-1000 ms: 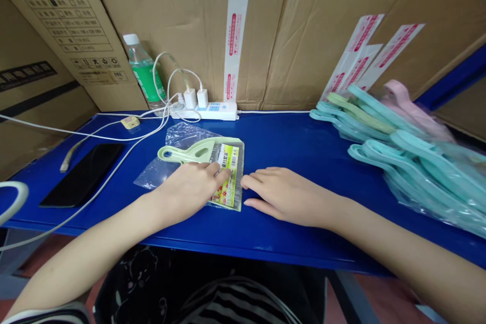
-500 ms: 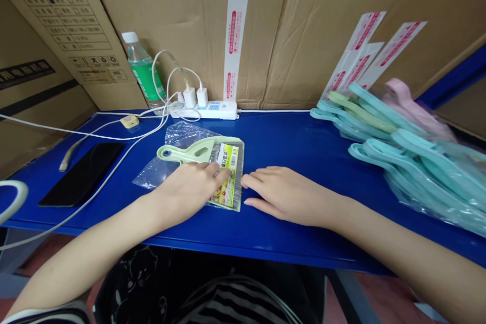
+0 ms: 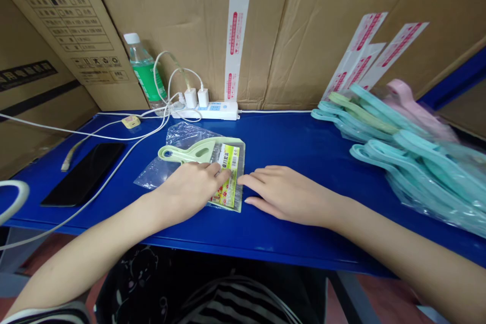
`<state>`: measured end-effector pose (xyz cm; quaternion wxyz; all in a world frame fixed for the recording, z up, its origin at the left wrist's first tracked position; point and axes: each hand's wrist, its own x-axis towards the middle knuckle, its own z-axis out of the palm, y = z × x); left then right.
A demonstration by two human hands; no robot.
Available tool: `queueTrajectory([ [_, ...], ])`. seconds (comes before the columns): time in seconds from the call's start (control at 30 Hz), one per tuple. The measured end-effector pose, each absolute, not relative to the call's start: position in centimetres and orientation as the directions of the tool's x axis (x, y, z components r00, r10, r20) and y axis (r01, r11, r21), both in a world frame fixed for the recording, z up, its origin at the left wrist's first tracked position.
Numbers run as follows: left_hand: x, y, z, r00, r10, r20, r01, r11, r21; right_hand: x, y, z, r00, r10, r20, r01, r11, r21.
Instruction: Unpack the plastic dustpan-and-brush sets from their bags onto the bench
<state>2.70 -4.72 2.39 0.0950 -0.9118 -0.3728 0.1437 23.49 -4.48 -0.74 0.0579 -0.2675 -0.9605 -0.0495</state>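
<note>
A light green dustpan and brush set [image 3: 238, 187] lies flat in a clear plastic bag, its looped handle pointing left and a yellow printed label on the brush. Across the lower part of the set rests my left hand [image 3: 195, 187], palm down with fingers loosely bent; it covers part of the handle and bristles. My right hand [image 3: 284, 192] lies on the table at the set's right side, thumb apart from the fingers, a fingertip at the dustpan's edge. It holds nothing.
Several bagged turquoise, green and pink dustpan sets [image 3: 429, 162] are heaped at the right. Left on the blue table [image 3: 296, 147] lie a black phone [image 3: 83, 174] and white cables. A bottle [image 3: 146, 73] and power strip [image 3: 224, 110] stand against the cardboard behind.
My right hand's index fingertip has shifted slightly left, onto the dustpan's right edge. The left hand stays in place, and the view has shifted very slightly.
</note>
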Motion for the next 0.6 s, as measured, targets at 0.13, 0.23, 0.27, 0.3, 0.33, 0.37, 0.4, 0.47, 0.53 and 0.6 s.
queueTrajectory([
  [0.13, 2.65, -4.63, 2.33, 0.675, 0.715, -0.181, 0.66, -0.695, -0.284, 23.52, -4.51, -0.91, -0.873, 0.464, 0.147, 0.476, 0.878, 0.054],
  [0.23, 2.62, -4.59, 2.28, 0.661, 0.731, -0.173, 0.678, -0.679, -0.281, 23.54, -4.53, -0.9, -0.876, 0.462, 0.141, 0.473, 0.879, 0.062],
  [0.27, 2.63, -4.58, 2.31, 0.652, 0.739, -0.169, 0.688, -0.67, -0.278, 23.54, -4.53, -0.89, -0.878, 0.459, 0.139, 0.47, 0.88, 0.065],
  [0.3, 2.65, -4.58, 2.36, 0.641, 0.749, -0.165, 0.7, -0.659, -0.276, 23.55, -4.53, -0.86, -0.881, 0.454, 0.135, 0.465, 0.883, 0.067],
  [0.33, 2.69, -4.58, 2.43, 0.631, 0.759, -0.16, 0.711, -0.648, -0.274, 23.56, -4.53, -0.84, -0.882, 0.451, 0.132, 0.462, 0.884, 0.068],
  [0.37, 2.73, -4.58, 2.52, 0.621, 0.769, -0.154, 0.721, -0.637, -0.274, 23.56, -4.54, -0.8, -0.883, 0.45, 0.131, 0.461, 0.884, 0.07],
  [0.4, 2.78, -4.58, 2.61, 0.611, 0.777, -0.15, 0.729, -0.627, -0.274, 23.57, -4.55, -0.76, -0.882, 0.451, 0.133, 0.463, 0.884, 0.073],
  [0.47, 2.86, -4.58, 2.76, 0.596, 0.79, -0.145, 0.742, -0.611, -0.278, 23.56, -4.59, -0.66, -0.88, 0.454, 0.137, 0.467, 0.881, 0.08],
  [0.53, 2.89, -4.58, 2.84, 0.585, 0.798, -0.143, 0.748, -0.599, -0.285, 23.55, -4.65, -0.55, -0.88, 0.455, 0.136, 0.468, 0.88, 0.085],
  [0.6, 2.91, -4.6, 2.86, 0.575, 0.806, -0.14, 0.755, -0.589, -0.289, 23.55, -4.7, -0.46, -0.882, 0.453, 0.128, 0.465, 0.882, 0.083],
])
